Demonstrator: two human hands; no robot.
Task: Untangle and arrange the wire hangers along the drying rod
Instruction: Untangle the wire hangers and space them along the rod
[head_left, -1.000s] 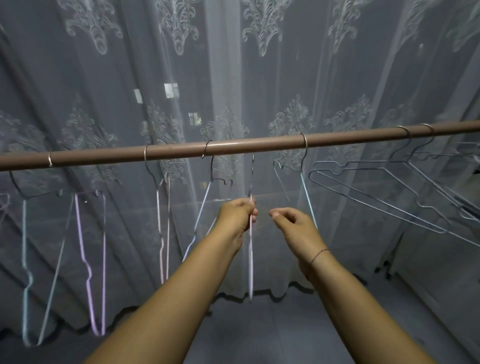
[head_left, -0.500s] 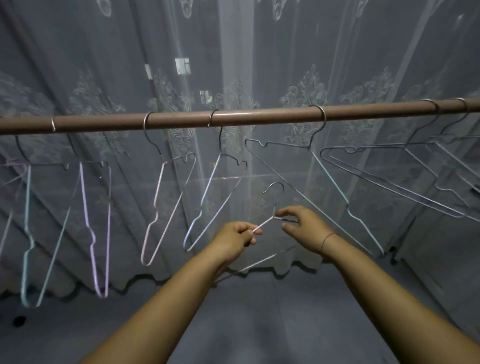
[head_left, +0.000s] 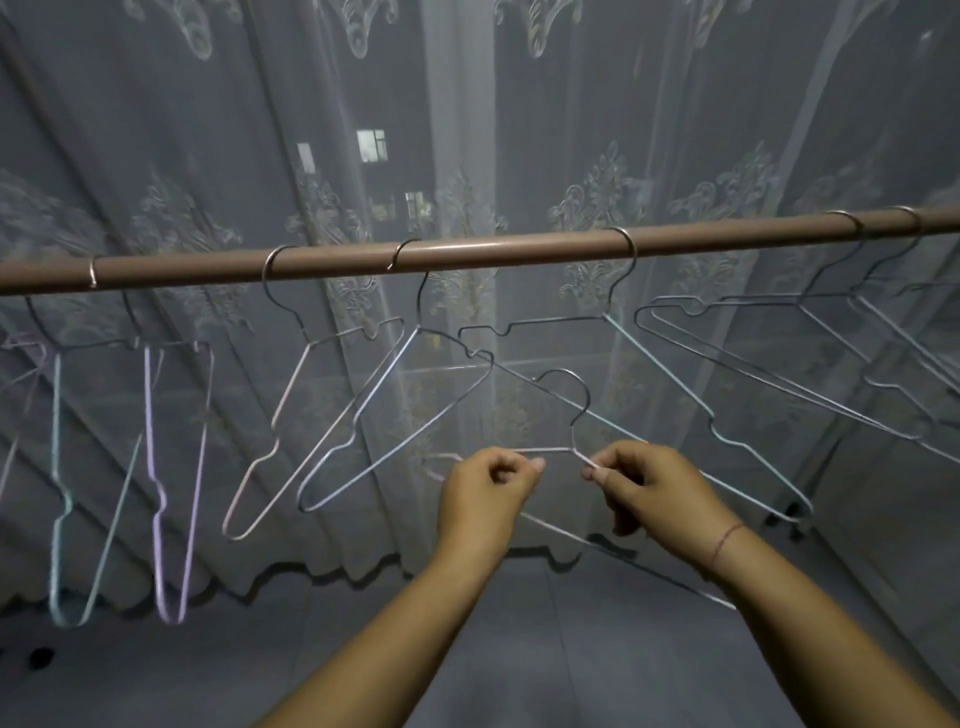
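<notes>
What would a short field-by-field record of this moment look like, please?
rod: brown drying rod, running across the view
hung: wire hangers dangling at mixed angles; six hooks visible on the rod
held hanger: pale held hanger, below the rod, hook pointing up, not on the rod
left hand: left hand pinches its shoulder wire left of the neck
right hand: right hand pinches the wire right of the neck
background: lace curtain
</notes>
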